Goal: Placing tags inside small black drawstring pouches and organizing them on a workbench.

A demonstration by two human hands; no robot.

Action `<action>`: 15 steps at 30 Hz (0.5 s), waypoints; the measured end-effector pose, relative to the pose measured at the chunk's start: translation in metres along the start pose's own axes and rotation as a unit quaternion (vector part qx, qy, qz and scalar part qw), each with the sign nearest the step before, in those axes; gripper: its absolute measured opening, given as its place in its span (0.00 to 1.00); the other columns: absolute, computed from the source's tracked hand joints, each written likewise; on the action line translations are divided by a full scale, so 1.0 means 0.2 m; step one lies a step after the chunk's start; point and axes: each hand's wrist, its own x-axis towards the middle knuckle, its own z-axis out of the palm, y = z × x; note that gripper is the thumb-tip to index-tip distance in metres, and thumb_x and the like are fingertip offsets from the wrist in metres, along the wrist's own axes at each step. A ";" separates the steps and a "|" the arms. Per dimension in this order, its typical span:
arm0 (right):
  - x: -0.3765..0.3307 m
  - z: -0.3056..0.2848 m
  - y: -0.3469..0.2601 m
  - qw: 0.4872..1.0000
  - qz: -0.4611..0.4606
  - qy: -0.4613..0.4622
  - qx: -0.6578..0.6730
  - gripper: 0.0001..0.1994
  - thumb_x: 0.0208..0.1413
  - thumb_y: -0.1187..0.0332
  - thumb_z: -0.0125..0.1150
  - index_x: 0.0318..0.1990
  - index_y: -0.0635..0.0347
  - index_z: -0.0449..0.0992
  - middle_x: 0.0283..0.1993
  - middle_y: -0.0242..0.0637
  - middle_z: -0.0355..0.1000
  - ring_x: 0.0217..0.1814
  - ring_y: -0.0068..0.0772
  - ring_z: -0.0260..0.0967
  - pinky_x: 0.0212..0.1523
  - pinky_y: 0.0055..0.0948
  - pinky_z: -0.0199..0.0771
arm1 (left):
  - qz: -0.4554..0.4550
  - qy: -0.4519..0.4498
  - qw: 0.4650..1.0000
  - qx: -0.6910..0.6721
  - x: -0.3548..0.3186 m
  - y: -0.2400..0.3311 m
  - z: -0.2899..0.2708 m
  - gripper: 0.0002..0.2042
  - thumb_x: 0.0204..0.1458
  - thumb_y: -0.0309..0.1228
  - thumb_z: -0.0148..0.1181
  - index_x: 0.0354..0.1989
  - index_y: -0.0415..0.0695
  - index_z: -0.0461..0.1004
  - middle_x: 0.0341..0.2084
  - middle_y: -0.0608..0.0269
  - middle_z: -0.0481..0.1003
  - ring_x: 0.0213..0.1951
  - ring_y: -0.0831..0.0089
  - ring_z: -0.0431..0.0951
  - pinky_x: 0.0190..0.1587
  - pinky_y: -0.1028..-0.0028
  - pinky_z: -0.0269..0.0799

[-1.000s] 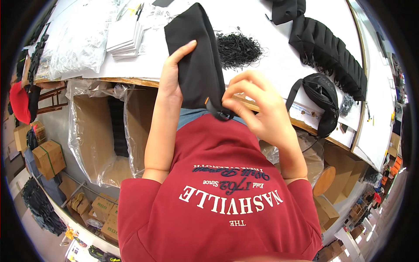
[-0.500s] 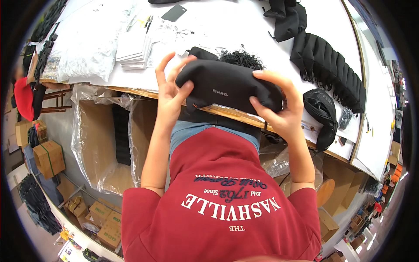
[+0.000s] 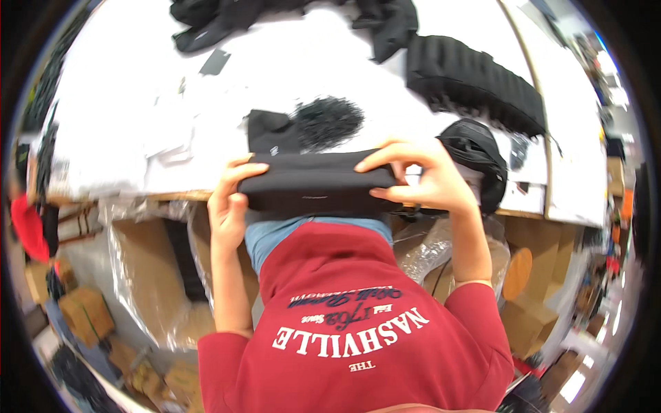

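A long, soft black pouch [image 3: 313,182] is stretched level between my hands, just past the table's front edge. My left hand [image 3: 231,196] grips its left end, fingers on the top and thumb beside the end. At the right end, my right hand [image 3: 430,175] has it between fingers and thumb. Behind it on the table lie another black pouch [image 3: 267,126] and a heap of thin black cords [image 3: 330,122]. To the right, next to my right hand, is a round black mesh bag [image 3: 475,141].
A row of black pouches [image 3: 475,79] lines the white table [image 3: 275,76] at the right; more black fabric pieces [image 3: 241,14] lie at the far side. A small dark card [image 3: 215,62] is at the left. Below stand a plastic-lined carton [image 3: 148,265] and several cardboard boxes [image 3: 86,313].
The pouch has been turned and levelled, so a different side faces me. Both hands have come lower with it, and the whole view has shifted and blurred.
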 end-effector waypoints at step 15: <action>0.25 -0.39 0.55 0.811 0.026 0.517 -0.274 0.19 0.43 0.65 0.68 0.46 0.49 0.75 0.33 0.35 0.65 0.23 0.28 0.68 0.29 0.27 0.71 | -0.270 -0.103 0.957 -0.016 -0.13 -0.13 0.06 0.13 0.61 0.32 0.46 0.41 0.35 0.72 0.34 0.62 0.73 0.36 0.78 0.71 0.43 0.80 0.65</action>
